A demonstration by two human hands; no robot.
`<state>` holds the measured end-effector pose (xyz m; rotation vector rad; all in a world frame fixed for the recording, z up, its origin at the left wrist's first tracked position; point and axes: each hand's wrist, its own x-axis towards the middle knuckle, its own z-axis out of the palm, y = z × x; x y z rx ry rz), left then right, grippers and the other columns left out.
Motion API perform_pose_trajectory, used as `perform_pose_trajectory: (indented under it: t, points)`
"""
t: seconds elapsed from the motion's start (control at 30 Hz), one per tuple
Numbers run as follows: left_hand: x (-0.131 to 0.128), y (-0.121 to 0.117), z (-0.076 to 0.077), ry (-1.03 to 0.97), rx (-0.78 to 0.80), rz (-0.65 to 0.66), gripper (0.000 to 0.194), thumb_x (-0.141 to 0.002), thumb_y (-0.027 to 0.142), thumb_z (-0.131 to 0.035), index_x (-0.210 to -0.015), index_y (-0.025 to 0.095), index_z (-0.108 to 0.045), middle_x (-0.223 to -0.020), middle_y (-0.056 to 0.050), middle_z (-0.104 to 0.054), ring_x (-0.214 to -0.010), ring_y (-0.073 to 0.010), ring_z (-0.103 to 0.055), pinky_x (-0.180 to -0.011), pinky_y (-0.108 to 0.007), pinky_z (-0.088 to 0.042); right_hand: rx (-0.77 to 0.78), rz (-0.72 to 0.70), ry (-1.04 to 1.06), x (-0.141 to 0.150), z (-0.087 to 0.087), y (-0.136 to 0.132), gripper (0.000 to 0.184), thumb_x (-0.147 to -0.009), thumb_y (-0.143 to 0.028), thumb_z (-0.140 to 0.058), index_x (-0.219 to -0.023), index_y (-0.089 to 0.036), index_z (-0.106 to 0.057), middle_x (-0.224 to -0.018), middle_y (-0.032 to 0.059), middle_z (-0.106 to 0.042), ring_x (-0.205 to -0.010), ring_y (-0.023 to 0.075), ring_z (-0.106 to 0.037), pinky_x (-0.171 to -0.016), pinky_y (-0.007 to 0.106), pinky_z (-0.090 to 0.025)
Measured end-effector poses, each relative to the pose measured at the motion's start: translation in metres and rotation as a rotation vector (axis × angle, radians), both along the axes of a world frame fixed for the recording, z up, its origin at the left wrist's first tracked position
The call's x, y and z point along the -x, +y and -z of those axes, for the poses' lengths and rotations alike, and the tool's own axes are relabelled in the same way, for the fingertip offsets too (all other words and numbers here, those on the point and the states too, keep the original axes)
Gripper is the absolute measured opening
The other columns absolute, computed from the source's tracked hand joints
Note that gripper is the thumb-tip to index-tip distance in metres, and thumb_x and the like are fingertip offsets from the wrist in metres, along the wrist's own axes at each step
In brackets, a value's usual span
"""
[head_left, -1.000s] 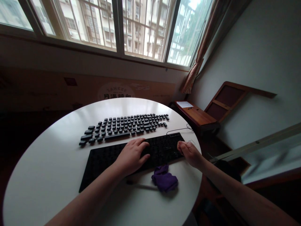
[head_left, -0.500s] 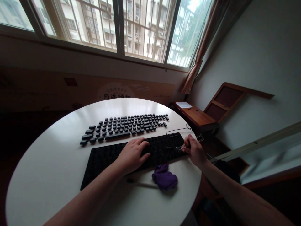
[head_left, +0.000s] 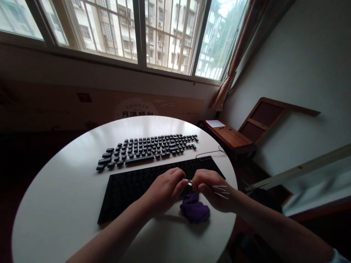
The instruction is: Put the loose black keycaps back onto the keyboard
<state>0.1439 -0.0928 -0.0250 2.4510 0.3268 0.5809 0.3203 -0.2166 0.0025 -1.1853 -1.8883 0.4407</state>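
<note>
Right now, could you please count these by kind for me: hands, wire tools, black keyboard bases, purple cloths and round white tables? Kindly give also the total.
Hands (left hand, right hand): 2
Wire tool: 1
Black keyboard base: 1
Purple cloth: 1
Round white table: 1
Total: 6

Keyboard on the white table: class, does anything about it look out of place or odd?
Yes. Many of its keys seem to lie loose on the table, beyond the keyboard, where you'd expect them attached. Their neat rows suggest deliberate placing, not spilling.
</note>
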Motion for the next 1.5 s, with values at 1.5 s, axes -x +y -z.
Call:
perform_pose_trajectory:
  t: [1.5]
  points:
    - [0.010,0.028,0.006,0.252,-0.013,-0.074,0.050,-0.101,0.048,-0.022,-0.071,0.021,-0.052,-0.072,-0.002,-0.061,-0.068,-0.0185,-0.057,-0.064,-0.028,-0.034,0.260,0.448,-0.554,-0.118,0.061,0.162,0.019,-0.084,-0.032,-0.068,-0.098,-0.022,-0.077,-0.081,0.0037,-0.071,-0.074,0.0178,-0.062,-0.070,0.027,-0.042]
